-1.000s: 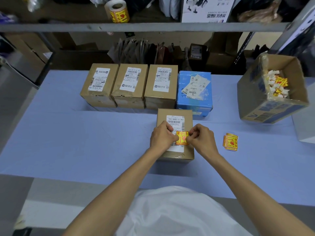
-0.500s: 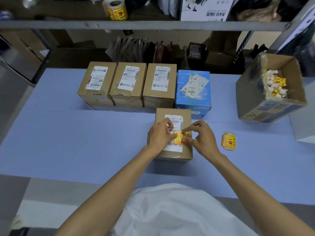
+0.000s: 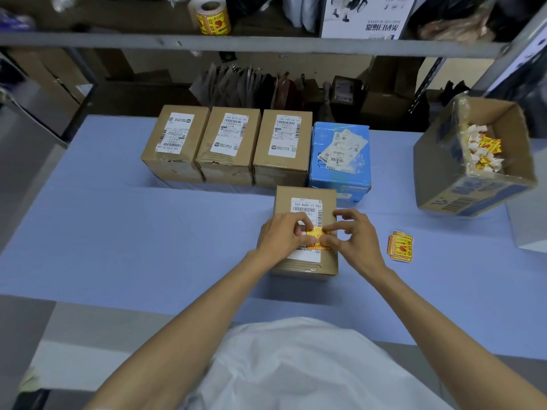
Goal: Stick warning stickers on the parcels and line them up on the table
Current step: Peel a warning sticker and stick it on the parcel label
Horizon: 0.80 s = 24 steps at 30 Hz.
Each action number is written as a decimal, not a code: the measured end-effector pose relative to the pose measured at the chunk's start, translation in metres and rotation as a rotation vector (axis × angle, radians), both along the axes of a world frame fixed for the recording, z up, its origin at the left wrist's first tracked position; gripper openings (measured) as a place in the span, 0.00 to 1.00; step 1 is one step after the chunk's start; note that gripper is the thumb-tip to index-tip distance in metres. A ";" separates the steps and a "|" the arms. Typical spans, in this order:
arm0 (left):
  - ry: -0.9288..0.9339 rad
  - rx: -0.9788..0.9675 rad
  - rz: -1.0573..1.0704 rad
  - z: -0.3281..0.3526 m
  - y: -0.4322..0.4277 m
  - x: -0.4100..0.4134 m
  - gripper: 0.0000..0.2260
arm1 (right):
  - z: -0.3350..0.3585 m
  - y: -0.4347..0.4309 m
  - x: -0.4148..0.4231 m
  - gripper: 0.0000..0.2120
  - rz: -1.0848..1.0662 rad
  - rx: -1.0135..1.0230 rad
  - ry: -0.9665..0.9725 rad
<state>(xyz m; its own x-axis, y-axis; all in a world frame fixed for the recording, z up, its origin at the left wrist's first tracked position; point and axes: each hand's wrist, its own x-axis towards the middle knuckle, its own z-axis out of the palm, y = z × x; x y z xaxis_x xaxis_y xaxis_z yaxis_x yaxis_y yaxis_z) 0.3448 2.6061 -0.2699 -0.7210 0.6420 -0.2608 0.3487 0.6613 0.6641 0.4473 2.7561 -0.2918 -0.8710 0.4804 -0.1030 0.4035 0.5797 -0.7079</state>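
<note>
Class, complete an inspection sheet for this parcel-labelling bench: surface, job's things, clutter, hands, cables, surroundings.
Surface: blue table.
Job's things: near parcel with sticker on its label; three brown parcels and blue parcel lined up behind; spare stickers to the right.
Clutter: open carton holding sticker scraps.
Hands: left hand and right hand both pinch the sticker.
Cables: nothing seen.
Surroundings: shelf with sticker roll.

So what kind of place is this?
Likely a parcel packing room: labelled parcels in a row on the table, and a sticker roll on the shelf above.
</note>
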 end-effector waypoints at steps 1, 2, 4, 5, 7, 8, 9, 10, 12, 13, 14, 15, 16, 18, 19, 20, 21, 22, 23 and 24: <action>0.007 -0.009 -0.015 -0.001 0.002 0.002 0.10 | 0.001 -0.004 -0.002 0.11 0.014 0.000 -0.011; 0.012 -0.017 -0.018 -0.002 0.003 0.002 0.09 | 0.001 -0.007 -0.004 0.11 0.017 0.008 -0.021; 0.013 -0.036 -0.004 -0.002 0.002 -0.002 0.06 | -0.002 -0.008 -0.006 0.09 -0.005 0.029 -0.015; 0.013 -0.042 0.014 0.000 0.002 -0.004 0.04 | -0.002 -0.008 -0.006 0.09 -0.016 0.027 -0.004; 0.015 -0.043 0.057 0.003 0.001 -0.009 0.02 | -0.003 -0.007 -0.005 0.09 -0.022 0.033 -0.005; 0.009 -0.034 0.056 0.005 0.001 -0.010 0.03 | -0.001 -0.007 -0.006 0.08 -0.014 0.049 -0.014; -0.007 -0.022 0.030 0.005 0.001 -0.009 0.06 | 0.002 -0.008 -0.005 0.09 0.005 0.059 -0.028; -0.022 -0.014 -0.015 0.004 0.000 -0.008 0.09 | 0.003 -0.010 -0.005 0.13 0.037 0.067 -0.041; -0.012 -0.022 -0.093 0.000 -0.001 -0.004 0.12 | 0.004 -0.012 -0.002 0.19 0.094 0.068 -0.061; 0.005 -0.027 -0.115 -0.001 -0.003 -0.003 0.12 | 0.004 -0.013 -0.001 0.20 0.105 0.056 -0.051; 0.015 -0.036 -0.131 -0.002 -0.004 -0.004 0.12 | 0.003 -0.012 0.001 0.19 0.110 0.041 -0.030; 0.015 -0.047 -0.150 -0.001 -0.004 -0.007 0.12 | 0.002 -0.010 0.001 0.17 0.114 0.029 -0.012; 0.004 -0.064 -0.169 0.000 -0.005 -0.010 0.13 | 0.001 -0.008 0.002 0.15 0.119 0.026 -0.007; -0.016 -0.101 -0.183 0.004 -0.007 -0.017 0.15 | 0.002 -0.003 0.001 0.14 0.124 0.045 -0.023; -0.024 -0.100 -0.161 0.004 -0.008 -0.021 0.15 | 0.003 -0.001 0.000 0.15 0.112 0.057 -0.033; -0.049 -0.059 -0.099 0.006 -0.008 -0.024 0.14 | 0.006 0.000 -0.001 0.14 0.083 0.070 -0.029; -0.110 0.025 -0.011 0.008 -0.007 -0.028 0.12 | 0.009 0.000 -0.004 0.13 0.042 0.077 -0.007; -0.203 0.120 0.075 0.013 -0.005 -0.031 0.11 | 0.014 -0.002 -0.007 0.11 0.002 0.073 0.032; -0.289 0.186 0.127 0.020 -0.002 -0.034 0.13 | 0.019 -0.004 -0.011 0.11 -0.022 0.059 0.074; -0.359 0.214 0.145 0.028 0.001 -0.037 0.15 | 0.026 -0.007 -0.016 0.11 -0.022 0.038 0.114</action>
